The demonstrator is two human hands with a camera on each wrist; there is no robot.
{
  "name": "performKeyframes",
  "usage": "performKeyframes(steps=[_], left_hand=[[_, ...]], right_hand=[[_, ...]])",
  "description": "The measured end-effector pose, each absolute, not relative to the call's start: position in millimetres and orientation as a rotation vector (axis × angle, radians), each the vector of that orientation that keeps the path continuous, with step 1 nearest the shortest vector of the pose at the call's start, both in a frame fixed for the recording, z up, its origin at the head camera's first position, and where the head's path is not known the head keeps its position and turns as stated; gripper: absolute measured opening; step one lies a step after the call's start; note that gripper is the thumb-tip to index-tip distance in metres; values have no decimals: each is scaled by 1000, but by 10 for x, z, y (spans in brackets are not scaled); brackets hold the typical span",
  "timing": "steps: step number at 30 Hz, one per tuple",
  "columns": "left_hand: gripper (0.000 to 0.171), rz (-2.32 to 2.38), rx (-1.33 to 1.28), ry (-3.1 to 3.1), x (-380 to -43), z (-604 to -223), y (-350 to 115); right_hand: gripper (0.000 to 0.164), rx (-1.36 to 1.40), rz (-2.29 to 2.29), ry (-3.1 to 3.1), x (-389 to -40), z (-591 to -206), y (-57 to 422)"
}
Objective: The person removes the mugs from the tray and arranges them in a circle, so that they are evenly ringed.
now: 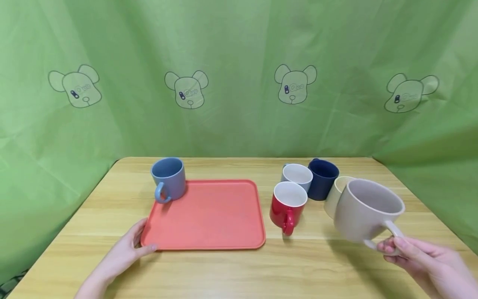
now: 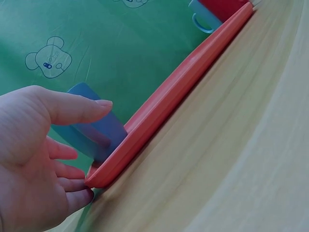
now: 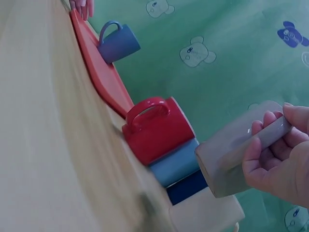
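Note:
In the head view my right hand point(image 1: 429, 261) grips the handle of a greyish-beige mug point(image 1: 358, 211), which is tilted and raised off the table. The right wrist view shows fingers curled round that mug's handle point(image 3: 265, 140). My left hand point(image 1: 125, 253) is at the near left corner of a red tray point(image 1: 209, 216), fingertips against its edge and thumb extended. A blue mug point(image 1: 175, 182) stands upright at the tray's far left corner, its handle towards me.
Right of the tray stand a red mug point(image 1: 285, 211), a light blue mug point(image 1: 297, 173) with a white inside, a navy mug point(image 1: 321, 182) and a cream mug point(image 1: 332, 203), close together. A green curtain point(image 1: 239, 124) hangs behind the wooden table point(image 1: 239, 274).

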State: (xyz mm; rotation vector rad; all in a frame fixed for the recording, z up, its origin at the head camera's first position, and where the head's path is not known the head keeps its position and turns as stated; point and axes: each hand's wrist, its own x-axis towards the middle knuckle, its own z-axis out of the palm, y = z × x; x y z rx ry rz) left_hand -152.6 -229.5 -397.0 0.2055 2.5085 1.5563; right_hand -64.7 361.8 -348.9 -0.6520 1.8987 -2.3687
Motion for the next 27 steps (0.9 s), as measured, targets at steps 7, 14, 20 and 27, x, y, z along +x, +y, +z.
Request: performKeyframes(steps=[7,14,20,27], left_hand=[[83,1599,199,2466,-1532,-3994,-2300],[85,1564,171,2471,-1527,-3976,-2284],[86,1506,137,2491,-1513,-3952,-2268],[87,1460,121,2505,-1520,-3957,-2273]], right_hand=[[45,-450,-2347,1960,-520,-3665,3706],[41,-319,-2386,1961,-481,-3781,3652],[33,-11,-2362,2099,-502,-3839,3532],[30,-16,-2414,2059,-542,-3891,3457]])
